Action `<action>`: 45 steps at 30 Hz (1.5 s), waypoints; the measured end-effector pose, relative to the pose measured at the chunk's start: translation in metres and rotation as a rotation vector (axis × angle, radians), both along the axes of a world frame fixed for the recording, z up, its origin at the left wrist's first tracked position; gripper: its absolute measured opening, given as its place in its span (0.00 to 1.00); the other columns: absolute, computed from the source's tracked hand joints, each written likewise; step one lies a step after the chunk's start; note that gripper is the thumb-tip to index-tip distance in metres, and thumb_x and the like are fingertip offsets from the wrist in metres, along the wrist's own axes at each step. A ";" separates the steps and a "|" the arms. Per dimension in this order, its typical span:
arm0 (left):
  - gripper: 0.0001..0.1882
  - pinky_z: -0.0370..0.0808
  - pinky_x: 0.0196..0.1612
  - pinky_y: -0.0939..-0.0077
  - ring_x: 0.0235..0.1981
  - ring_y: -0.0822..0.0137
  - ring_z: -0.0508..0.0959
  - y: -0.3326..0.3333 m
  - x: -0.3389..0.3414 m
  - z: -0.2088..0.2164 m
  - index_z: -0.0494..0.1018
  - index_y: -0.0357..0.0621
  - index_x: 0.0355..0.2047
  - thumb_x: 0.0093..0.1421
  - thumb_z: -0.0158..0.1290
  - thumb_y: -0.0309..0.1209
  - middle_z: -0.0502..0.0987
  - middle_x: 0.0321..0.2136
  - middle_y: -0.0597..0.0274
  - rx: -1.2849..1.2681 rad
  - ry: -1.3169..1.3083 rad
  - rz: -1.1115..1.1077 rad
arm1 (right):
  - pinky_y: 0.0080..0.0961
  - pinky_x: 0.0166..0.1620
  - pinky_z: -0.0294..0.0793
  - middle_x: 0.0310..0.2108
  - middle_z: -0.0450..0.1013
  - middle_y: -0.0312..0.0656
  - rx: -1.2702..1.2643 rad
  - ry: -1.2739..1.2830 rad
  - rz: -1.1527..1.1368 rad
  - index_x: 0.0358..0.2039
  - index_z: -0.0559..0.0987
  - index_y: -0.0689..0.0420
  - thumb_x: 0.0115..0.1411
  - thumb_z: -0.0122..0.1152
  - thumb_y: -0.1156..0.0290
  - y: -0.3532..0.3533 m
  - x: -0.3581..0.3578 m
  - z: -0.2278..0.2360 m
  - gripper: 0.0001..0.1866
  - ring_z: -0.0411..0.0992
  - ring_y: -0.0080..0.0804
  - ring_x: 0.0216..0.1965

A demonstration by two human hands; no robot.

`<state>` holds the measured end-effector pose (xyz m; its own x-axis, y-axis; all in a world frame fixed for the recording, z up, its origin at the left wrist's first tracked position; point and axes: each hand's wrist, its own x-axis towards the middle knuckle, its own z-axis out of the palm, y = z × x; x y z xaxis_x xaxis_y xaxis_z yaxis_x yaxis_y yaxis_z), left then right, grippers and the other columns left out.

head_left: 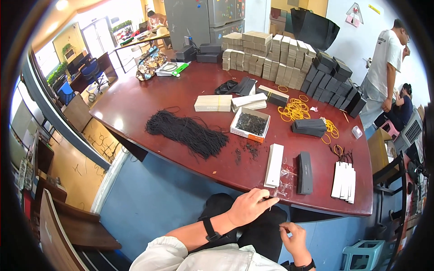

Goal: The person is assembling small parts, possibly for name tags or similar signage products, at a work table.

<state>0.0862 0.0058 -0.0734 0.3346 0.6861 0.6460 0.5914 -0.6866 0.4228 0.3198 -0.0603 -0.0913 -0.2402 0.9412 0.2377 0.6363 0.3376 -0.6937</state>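
Note:
My left hand (247,207) is at the table's near edge with its fingers closed in a pinch. Whatever lies between the fingertips is too small to make out. Just beyond it are a stack of white card strips (274,166) and small clear plastic pieces (285,177). Over my lap, lower and to the right, my right hand (294,239) has thumb and finger closed together; anything in them is too small to name. A dark grey stack of cards (305,172) lies right of the plastic. White tags with black cords (344,181) are farther right.
On the red table (131,99) lie a bundle of black cords (185,133), an open box of small black parts (251,124) and yellow rubber bands (296,109). Card stacks (266,56) line the back. A person (384,67) stands at right; a teal stool (363,255) is below.

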 end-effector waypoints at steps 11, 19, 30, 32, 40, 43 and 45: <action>0.04 0.73 0.35 0.68 0.30 0.59 0.76 0.056 -0.147 0.078 0.78 0.41 0.31 0.56 0.57 0.27 0.75 0.28 0.58 0.028 -0.162 0.459 | 0.28 0.31 0.77 0.26 0.78 0.43 -0.101 0.130 -0.045 0.31 0.81 0.60 0.53 0.62 0.77 0.006 -0.001 0.001 0.03 0.78 0.35 0.25; 0.07 0.71 0.30 0.73 0.23 0.67 0.72 0.097 -0.182 0.064 0.80 0.43 0.33 0.53 0.61 0.30 0.74 0.28 0.63 -0.202 -0.070 0.602 | 0.28 0.32 0.77 0.28 0.78 0.42 -0.030 0.113 0.140 0.31 0.81 0.57 0.53 0.62 0.76 0.016 -0.038 0.011 0.04 0.78 0.39 0.28; 0.12 0.74 0.39 0.80 0.33 0.74 0.77 0.062 -0.185 0.121 0.73 0.39 0.37 0.70 0.45 0.34 0.79 0.32 0.61 -0.217 -0.767 0.160 | 0.28 0.32 0.77 0.28 0.79 0.41 -0.158 0.103 0.066 0.33 0.81 0.57 0.55 0.62 0.74 0.009 -0.017 0.004 0.05 0.78 0.36 0.28; 0.12 0.71 0.34 0.82 0.30 0.76 0.75 0.033 -0.197 0.122 0.72 0.41 0.37 0.71 0.44 0.36 0.77 0.30 0.62 -0.268 -0.846 -0.076 | 0.26 0.32 0.77 0.28 0.78 0.42 -0.177 0.117 0.038 0.33 0.81 0.57 0.55 0.62 0.75 0.007 0.005 -0.008 0.05 0.78 0.35 0.27; 0.24 0.74 0.36 0.70 0.30 0.68 0.77 -0.151 -0.240 -0.057 0.78 0.40 0.36 0.57 0.59 0.52 0.80 0.28 0.64 -1.613 0.027 0.361 | 0.28 0.33 0.77 0.27 0.79 0.40 -0.737 -0.337 0.106 0.35 0.81 0.55 0.53 0.63 0.71 -0.056 0.118 -0.115 0.08 0.78 0.32 0.27; 0.37 0.75 0.45 0.62 0.41 0.55 0.80 -0.225 -0.231 -0.121 0.79 0.43 0.41 0.47 0.58 0.65 0.81 0.36 0.54 -1.762 0.663 0.406 | 0.30 0.36 0.77 0.28 0.80 0.40 -1.063 -0.426 0.319 0.35 0.81 0.55 0.51 0.66 0.68 -0.085 0.143 -0.148 0.10 0.78 0.34 0.28; 0.40 0.75 0.49 0.60 0.45 0.50 0.79 -0.256 -0.224 -0.148 0.79 0.46 0.43 0.46 0.56 0.69 0.80 0.42 0.50 -1.942 0.868 0.383 | 0.30 0.37 0.78 0.28 0.80 0.41 -1.115 -0.458 0.372 0.35 0.82 0.56 0.52 0.66 0.67 -0.098 0.151 -0.162 0.10 0.79 0.35 0.29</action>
<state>-0.1379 -0.2502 -0.2219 -0.1969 0.2056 -0.9586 0.9370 0.3273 -0.1223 0.4711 -0.1580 -0.2532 -0.3833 0.4338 -0.8154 0.8856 -0.0779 -0.4578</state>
